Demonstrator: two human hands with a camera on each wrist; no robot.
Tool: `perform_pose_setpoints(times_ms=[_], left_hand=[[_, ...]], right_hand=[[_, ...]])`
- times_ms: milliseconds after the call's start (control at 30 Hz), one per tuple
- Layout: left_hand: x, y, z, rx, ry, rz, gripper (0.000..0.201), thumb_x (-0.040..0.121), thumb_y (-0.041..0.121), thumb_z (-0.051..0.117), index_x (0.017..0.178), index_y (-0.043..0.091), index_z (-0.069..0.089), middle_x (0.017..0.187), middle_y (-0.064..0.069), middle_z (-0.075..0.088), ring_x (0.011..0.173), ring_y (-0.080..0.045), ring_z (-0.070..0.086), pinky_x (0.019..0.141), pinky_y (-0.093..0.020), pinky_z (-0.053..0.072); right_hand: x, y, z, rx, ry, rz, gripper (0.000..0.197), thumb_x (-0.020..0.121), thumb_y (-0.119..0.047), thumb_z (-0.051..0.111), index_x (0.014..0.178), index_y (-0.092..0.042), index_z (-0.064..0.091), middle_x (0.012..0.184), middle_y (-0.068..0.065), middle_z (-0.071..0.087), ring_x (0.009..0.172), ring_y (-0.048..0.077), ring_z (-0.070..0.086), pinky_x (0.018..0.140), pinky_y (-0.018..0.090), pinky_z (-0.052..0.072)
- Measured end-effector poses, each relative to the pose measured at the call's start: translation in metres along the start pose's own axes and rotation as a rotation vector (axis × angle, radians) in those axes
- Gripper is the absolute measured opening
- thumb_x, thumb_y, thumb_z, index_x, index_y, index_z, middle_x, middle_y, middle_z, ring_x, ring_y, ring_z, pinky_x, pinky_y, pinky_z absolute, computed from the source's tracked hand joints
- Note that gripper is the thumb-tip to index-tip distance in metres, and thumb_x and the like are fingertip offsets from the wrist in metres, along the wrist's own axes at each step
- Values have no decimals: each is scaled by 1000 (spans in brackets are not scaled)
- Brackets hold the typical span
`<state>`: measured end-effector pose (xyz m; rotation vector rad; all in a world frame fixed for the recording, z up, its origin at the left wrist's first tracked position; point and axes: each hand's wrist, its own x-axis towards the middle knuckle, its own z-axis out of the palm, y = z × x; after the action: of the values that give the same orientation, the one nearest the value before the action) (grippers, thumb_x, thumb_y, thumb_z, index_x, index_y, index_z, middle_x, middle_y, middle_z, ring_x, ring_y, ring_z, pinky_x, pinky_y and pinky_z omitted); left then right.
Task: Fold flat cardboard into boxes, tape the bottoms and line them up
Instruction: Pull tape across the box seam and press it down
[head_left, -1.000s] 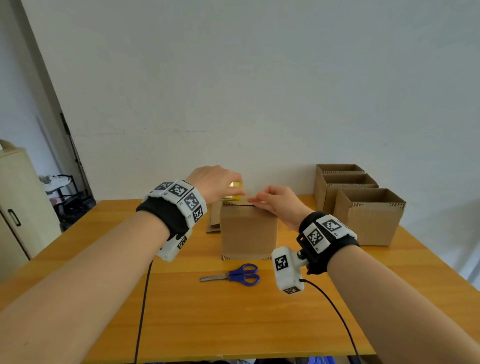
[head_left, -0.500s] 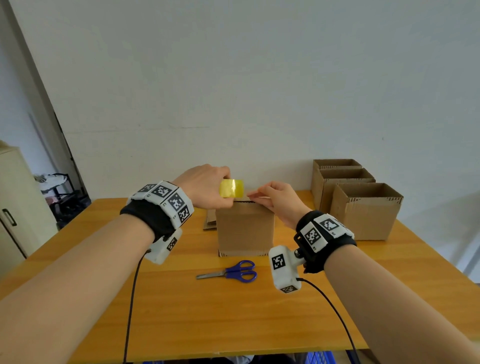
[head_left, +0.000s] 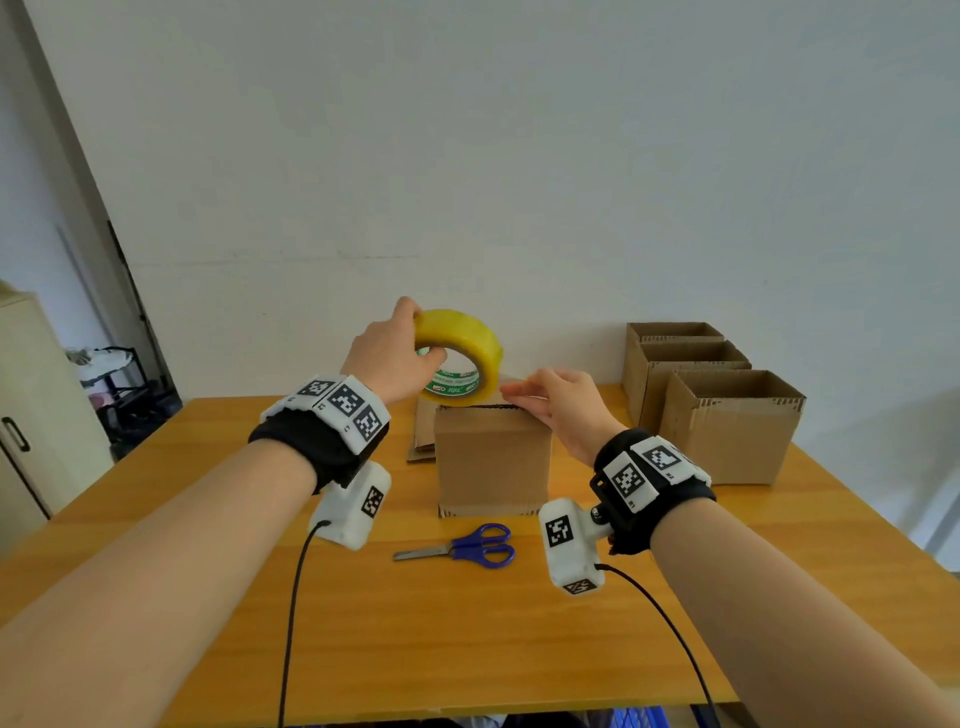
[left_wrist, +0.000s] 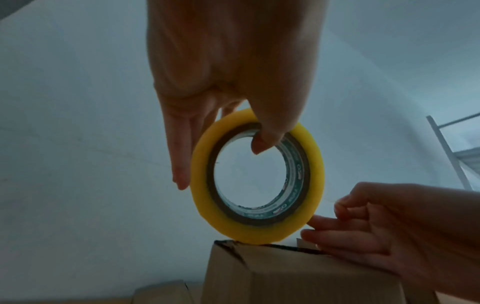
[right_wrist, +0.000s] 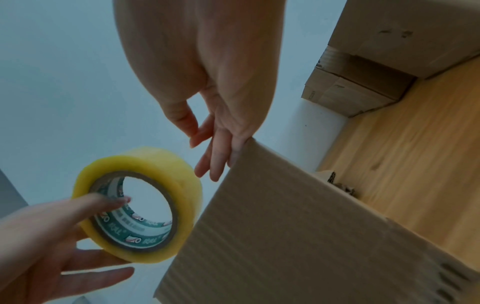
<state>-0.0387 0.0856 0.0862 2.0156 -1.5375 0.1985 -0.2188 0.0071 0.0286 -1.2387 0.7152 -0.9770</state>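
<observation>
I'm seeing left hand (head_left: 384, 364) gripping tape roll (head_left: 467, 332), thumb through core, above box (head_left: 493, 462); right hand (head_left: 561, 405) touching box top, can't tell if pinching.

Yellow tape roll (head_left: 460, 358), brown box (head_left: 492, 460), blue-handled scissors (head_left: 462, 546)

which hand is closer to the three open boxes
Right: right hand touches the middle box, left of the open boxes; left hand grips the tape roll farther left.
</observation>
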Motion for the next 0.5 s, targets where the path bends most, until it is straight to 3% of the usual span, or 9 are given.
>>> perform_pose_setpoints(times_ms=[100,233,300,333,400,433,500], left_hand=[[1,1,9,-161,-28,-131,41,90,42,53,121,17,44,91,-6,60,79,-27,60,70,-39,52],[0,0,16,-358,-39,-209,46,91,46,51,132,29,40,109,-4,58,97,-31,60,78,-48,56],[2,-2,18,-423,-56,-291,59,88,39,60,140,26,35,125,-7,53,109,-34,57,83,-49,55],[2,-4,19,-477,-79,-365,61,86,30,66,139,18,37,124,-8,52,112,-35,57,84,-49,55],[3,-5,19,-629,-149,-517,35,83,9,70,111,0,53,110,-15,56,106,-35,61,84,-46,55],[2,-5,18,-694,-179,-561,19,84,3,68,96,-1,55,108,-19,59,102,-34,63,84,-44,55],[1,-3,17,-743,-178,-557,7,89,3,61,87,1,54,110,-23,61,97,-36,64,81,-44,55]], right_hand=[[-1,-1,1,15,15,6,24,96,-4,39,93,5,62,103,18,70,102,26,67,96,33,50],[1,1,1,45,19,7,26,98,-5,37,109,10,55,105,19,69,100,25,68,94,32,52],[0,1,1,49,19,3,26,97,-5,36,108,10,54,104,19,69,99,26,68,92,32,53],[0,1,0,58,19,4,24,97,-4,36,106,9,54,103,20,69,99,26,68,91,32,53],[0,1,0,73,24,5,21,98,-4,35,101,5,53,104,21,69,99,28,68,90,32,54],[0,2,0,74,24,0,20,98,-4,33,99,4,52,105,22,68,99,28,68,91,33,54],[0,3,0,71,13,-14,21,98,-4,32,96,2,52,105,24,68,99,29,68,92,36,53]])
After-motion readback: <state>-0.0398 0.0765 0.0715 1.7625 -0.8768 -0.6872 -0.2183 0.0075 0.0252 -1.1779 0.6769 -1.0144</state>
